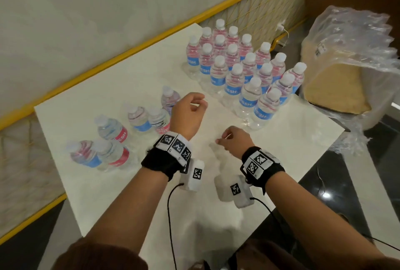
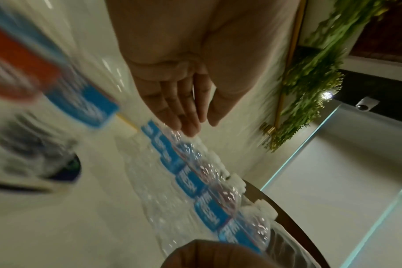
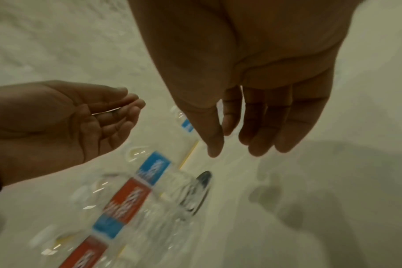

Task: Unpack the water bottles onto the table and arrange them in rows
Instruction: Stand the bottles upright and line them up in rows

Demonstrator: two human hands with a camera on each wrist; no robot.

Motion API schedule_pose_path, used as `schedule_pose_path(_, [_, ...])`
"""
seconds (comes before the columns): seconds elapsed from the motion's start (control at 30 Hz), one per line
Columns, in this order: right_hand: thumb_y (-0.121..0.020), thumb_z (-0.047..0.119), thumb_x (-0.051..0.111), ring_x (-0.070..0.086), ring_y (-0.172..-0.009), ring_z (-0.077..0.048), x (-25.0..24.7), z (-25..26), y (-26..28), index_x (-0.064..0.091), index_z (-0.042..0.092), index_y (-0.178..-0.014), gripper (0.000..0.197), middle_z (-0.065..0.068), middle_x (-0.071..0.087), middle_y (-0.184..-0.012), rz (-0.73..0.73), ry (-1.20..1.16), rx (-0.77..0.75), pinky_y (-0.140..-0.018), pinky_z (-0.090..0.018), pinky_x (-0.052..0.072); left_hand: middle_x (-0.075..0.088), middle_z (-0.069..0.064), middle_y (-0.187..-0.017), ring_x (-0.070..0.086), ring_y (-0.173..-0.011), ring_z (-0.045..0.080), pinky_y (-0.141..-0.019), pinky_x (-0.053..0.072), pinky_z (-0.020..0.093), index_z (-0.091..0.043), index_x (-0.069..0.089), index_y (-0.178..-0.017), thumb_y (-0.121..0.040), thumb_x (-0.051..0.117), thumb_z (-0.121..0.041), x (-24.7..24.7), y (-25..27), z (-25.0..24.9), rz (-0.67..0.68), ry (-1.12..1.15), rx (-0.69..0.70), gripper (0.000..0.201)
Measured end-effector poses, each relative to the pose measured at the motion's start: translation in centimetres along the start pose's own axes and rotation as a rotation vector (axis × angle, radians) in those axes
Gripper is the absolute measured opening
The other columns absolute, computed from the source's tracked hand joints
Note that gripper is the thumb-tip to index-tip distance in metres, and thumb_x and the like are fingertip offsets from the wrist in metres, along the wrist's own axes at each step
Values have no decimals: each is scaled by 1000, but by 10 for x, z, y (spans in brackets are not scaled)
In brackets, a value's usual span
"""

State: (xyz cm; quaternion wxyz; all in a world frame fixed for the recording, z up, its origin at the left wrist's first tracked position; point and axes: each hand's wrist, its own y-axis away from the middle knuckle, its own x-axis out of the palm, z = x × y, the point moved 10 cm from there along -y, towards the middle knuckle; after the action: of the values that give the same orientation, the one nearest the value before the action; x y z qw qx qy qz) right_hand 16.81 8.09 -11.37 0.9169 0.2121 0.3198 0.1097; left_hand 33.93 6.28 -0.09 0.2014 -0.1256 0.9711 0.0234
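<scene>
Several clear water bottles with white caps stand in tight rows (image 1: 244, 68) at the far right of the white table (image 1: 216, 204). A looser group of bottles (image 1: 112, 133) with blue and red labels stands at the left. My left hand (image 1: 198, 105) hovers between the two groups, its fingers loosely curled and holding nothing. My right hand (image 1: 223, 139) hangs just right of it, nearer to me, also empty. The left wrist view shows my left hand (image 2: 203, 127) with relaxed fingers above the blurred rows (image 2: 195, 183). In the right wrist view my right hand (image 3: 236, 152) is over bare table beside the loose bottles (image 3: 131, 197).
Crumpled clear plastic wrap (image 1: 350, 38) lies on a beige seat (image 1: 337, 92) past the table's right edge. A yellow-framed rope railing (image 1: 134, 49) runs along the table's far side. Dark floor (image 1: 337, 183) shows to the right of the near table corner.
</scene>
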Motion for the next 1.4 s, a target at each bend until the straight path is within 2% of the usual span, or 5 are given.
schedule_pose_path(0.1, [-80, 26, 72, 54, -78, -18, 30, 57, 23, 56, 17, -86, 19, -1, 59, -83, 13, 2, -155, -59, -22, 38, 64, 0, -91, 57, -74, -6, -71, 46, 7, -14, 65, -100, -86, 59, -8, -76, 28, 4, -197, -57, 110, 16])
schedule_pose_path(0.37, [-75, 17, 73, 40, -120, -28, 87, 176, 78, 47, 11, -127, 58, -12, 43, -130, -209, -15, -503, -100, -28, 30, 53, 12, -117, 48, -110, 32, -92, 27, 15, -11, 65, -107, -75, 67, -9, -206, 92, 61, -638, -299, 47, 32])
schedule_pose_path(0.67, [-83, 23, 67, 41, -117, -31, 99, 188, 70, 47, 25, -130, 51, -11, 39, -131, -204, 135, -444, -101, -36, 37, 55, 17, -117, 54, -109, 31, -97, 44, 40, -3, 50, -118, -77, 70, -10, -189, 93, 111, -339, -110, -107, 46])
schedule_pose_path(1.0, [-89, -1, 47, 51, -81, -14, 84, 181, 80, 52, 13, -119, 34, -12, 60, -115, -133, 218, -500, -71, -22, 35, 59, -3, -109, 53, -97, 14, -82, 37, 23, -17, 51, -122, -84, 67, -25, -130, 98, 92, -71, -131, -141, 42])
schedule_pose_path(1.4, [-88, 1, 55, 53, -89, -19, -33, 117, 46, 51, 11, -119, 33, -11, 57, -116, -247, 270, -353, -74, -23, 35, 59, 5, -119, 55, -111, 22, -89, 40, 25, -14, 50, -122, -81, 69, -24, 7, 32, 43, 144, -123, -41, 46])
